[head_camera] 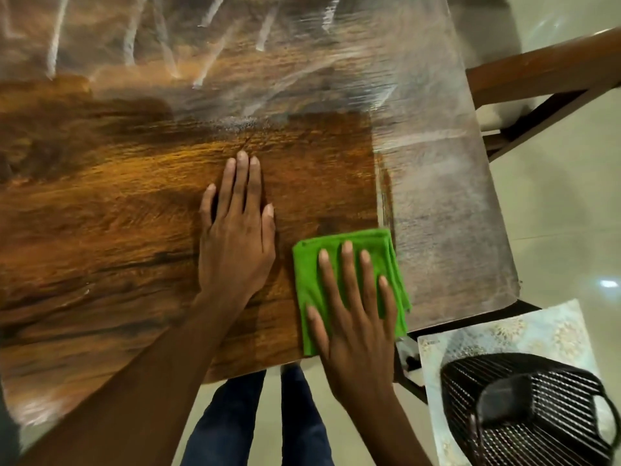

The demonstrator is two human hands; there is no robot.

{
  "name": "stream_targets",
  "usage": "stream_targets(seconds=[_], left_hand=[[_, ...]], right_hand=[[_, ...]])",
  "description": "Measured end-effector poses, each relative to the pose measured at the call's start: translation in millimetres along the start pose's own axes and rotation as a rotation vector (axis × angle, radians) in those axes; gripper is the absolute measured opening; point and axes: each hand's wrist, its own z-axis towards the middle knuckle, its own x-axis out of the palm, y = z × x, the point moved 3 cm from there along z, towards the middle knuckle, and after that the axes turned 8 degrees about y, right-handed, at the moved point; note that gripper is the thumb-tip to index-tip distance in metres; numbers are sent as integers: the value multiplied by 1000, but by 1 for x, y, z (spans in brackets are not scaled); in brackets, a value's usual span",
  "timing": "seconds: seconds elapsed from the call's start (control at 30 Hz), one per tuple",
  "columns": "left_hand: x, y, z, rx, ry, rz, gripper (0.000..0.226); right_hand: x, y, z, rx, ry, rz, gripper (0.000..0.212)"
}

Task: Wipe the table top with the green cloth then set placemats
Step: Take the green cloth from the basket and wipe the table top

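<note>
A person stands at the near edge of a wooden desk (117,203), seen from above. The right hand (356,317) lies flat, fingers straight and spread, pressing a folded green cloth (339,250) onto the desk near its near-right corner, at about 5 o'clock from the middle of the view. The left hand (235,237) rests flat and released on bare wood just beside the cloth, at its 9 o'clock, holding nothing.

The cloth looks soft, light and limp, folded into a thick square pad. It would likely slide easily under a flat palm and bunch if pinched at one corner; pressing on its middle seems the best hold. The desk surface looks glossy and smooth, with pale streaks toward 12 and 2 o'clock.

At 4 o'clock, below the desk, a dark slatted basket (524,412) sits on a pale patterned mat (524,334), possibly a placemat. No brand, label or legible writing shows anywhere.
</note>
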Motion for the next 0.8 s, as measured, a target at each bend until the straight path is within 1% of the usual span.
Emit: stream_targets(seconds=[0.07, 0.13, 0.23, 0.33, 0.4, 0.47, 0.57, 0.8], left_hand=[[0, -1, 0, 1, 4, -6, 63], [-1, -2, 1, 11, 10, -11, 63], [-2, -2, 1, 15, 14, -7, 62], [-2, -1, 1, 13, 22, -6, 64], [-3, -1, 2, 16, 26, -5, 65], [-4, -1, 2, 10, 34, 22, 65], [-5, -1, 2, 13, 34, 3, 65], [-4, -1, 3, 4, 55, -20, 65]], right_hand=[[1, -10, -9, 29, 5, 5, 71], [-7, -15, 11, 38, -12, -2, 72], [-27, -19, 73, 9, -70, -4, 72], [-54, -23, 158, -6, -157, -7, 68], [-71, -25, 207, -14, -177, -17, 67], [-80, -27, 227, -25, -167, -33, 66], [-76, -30, 198, -37, -156, -91, 65], [-29, -52, 32, 78, 1, -20, 68]])
